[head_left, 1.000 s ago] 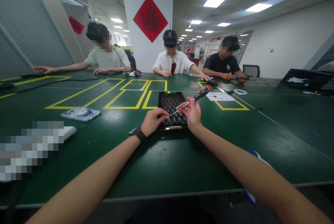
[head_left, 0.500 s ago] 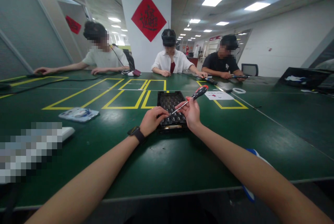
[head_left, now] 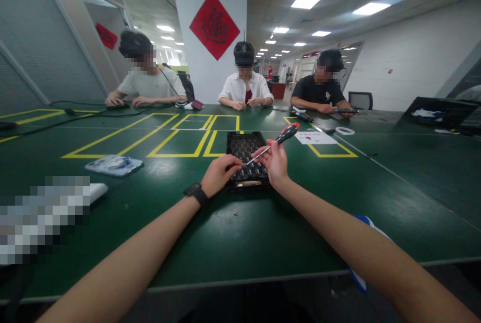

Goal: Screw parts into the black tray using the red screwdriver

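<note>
A screwdriver (head_left: 284, 135) with a black and red handle rests tilted in my right hand (head_left: 277, 162), its thin shaft pointing down to the left. The fingers of that hand are closed around the front of the handle and the shaft. At the screwdriver's tip, the fingers of my left hand (head_left: 222, 171) are pinched together; whatever they hold is too small to name. Both hands are over a black rectangular tray (head_left: 246, 140) with several small light-coloured pieces in its dark bed. A dark watch is on my left wrist.
On the green table (head_left: 210, 248) lie a patterned phone (head_left: 113, 165) to the left, a blurred white object (head_left: 45, 217) nearer me, a sheet of paper (head_left: 315, 138) and a tape roll (head_left: 344, 131) to the right. Three people sit across, with cables at far left.
My hands and the screwdriver have barely moved. Across the table, the left person's outstretched hand has drawn inward, and the middle person has brought both hands together.
</note>
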### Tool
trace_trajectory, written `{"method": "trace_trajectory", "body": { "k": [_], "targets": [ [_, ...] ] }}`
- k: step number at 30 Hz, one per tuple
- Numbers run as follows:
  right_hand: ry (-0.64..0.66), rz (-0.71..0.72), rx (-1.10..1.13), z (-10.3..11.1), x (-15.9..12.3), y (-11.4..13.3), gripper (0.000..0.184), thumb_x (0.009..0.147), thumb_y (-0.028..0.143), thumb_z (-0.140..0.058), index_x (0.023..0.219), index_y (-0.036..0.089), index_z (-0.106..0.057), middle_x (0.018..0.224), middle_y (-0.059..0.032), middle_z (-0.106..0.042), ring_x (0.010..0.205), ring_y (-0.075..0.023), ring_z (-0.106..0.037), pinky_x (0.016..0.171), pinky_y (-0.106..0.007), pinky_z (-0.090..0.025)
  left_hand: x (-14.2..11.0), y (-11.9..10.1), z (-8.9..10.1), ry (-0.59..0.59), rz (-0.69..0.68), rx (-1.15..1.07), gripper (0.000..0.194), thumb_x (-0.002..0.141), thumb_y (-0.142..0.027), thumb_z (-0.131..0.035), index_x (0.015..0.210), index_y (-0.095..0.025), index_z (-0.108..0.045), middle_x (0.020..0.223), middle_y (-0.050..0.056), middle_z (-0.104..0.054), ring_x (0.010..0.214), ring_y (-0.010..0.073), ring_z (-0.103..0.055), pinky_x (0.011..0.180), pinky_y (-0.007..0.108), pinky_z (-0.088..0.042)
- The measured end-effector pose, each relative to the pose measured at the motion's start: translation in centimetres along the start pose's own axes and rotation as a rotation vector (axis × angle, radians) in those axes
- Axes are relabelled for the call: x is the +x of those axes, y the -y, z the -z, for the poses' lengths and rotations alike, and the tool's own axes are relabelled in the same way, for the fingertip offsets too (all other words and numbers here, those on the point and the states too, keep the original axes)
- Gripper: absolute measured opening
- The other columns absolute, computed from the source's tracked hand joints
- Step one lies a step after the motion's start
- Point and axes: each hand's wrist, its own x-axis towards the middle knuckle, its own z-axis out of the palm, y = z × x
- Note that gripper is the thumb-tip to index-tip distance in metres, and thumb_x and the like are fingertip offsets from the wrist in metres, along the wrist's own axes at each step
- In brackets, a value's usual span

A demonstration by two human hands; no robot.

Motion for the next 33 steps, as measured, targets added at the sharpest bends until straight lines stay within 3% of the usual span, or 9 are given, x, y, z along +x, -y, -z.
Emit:
{"method": "trace_trajectory", "body": {
  "k": [10, 16, 23, 33],
  "targets": [
    [-0.044, 0.082, -0.051, -0.1, -0.2, 0.0, 0.031, 0.086, 0.050, -0.039, 0.098, 0.021, -0.038, 0.062, 0.0032, -0.059, 0.058, -0.0133, -0.063, 0.050, -0.023, -0.049, -0.2, -0.2, 0.0, -0.040, 0.026, 0.076, 0.025, 0.088, -0.028, -0.041, 0.101, -0.020, -0.060, 0.096, 0.004, -0.064, 0.088, 0.0170, -0.055, 0.082, 0.031, -0.042],
    [-0.165, 0.240, -0.244, -0.6, -0.8, 0.4, 0.028, 0.088, 0.047, -0.036, 0.094, 0.021, -0.043, 0.053, 0.0082, -0.046, 0.041, -0.0051, -0.044, 0.041, -0.015, -0.034, -0.2, -1.3, 0.3, 0.031, -0.003, 0.024, 0.027, 0.089, -0.030, -0.038, 0.095, -0.018, -0.061, 0.090, 0.004, -0.064, 0.086, 0.0162, -0.056, 0.082, 0.031, -0.042],
    [-0.049, 0.268, -0.392, -0.9, -1.7, 0.5, 0.026, 0.089, 0.045, -0.035, 0.096, 0.021, -0.044, 0.057, 0.0075, -0.044, 0.044, -0.0056, -0.041, 0.043, -0.017, -0.034, -0.2, -2.3, 0.2, 0.229, -0.045, -0.017, 0.039, 0.092, -0.035, -0.029, 0.091, -0.018, -0.063, 0.089, 0.004, -0.061, 0.087, 0.0159, -0.054, 0.083, 0.030, -0.041],
    [-0.011, 0.288, -0.429, -0.9, -2.0, 0.7, 0.024, 0.090, 0.042, -0.034, 0.098, 0.022, -0.044, 0.059, 0.0069, -0.043, 0.046, -0.0062, -0.041, 0.045, -0.018, -0.035, -0.3, -2.6, 0.2, 0.271, -0.027, -0.070, 0.050, 0.093, -0.039, -0.019, 0.095, -0.017, -0.063, 0.089, 0.005, -0.059, 0.086, 0.0152, -0.053, 0.082, 0.028, -0.041]
  ]
}}
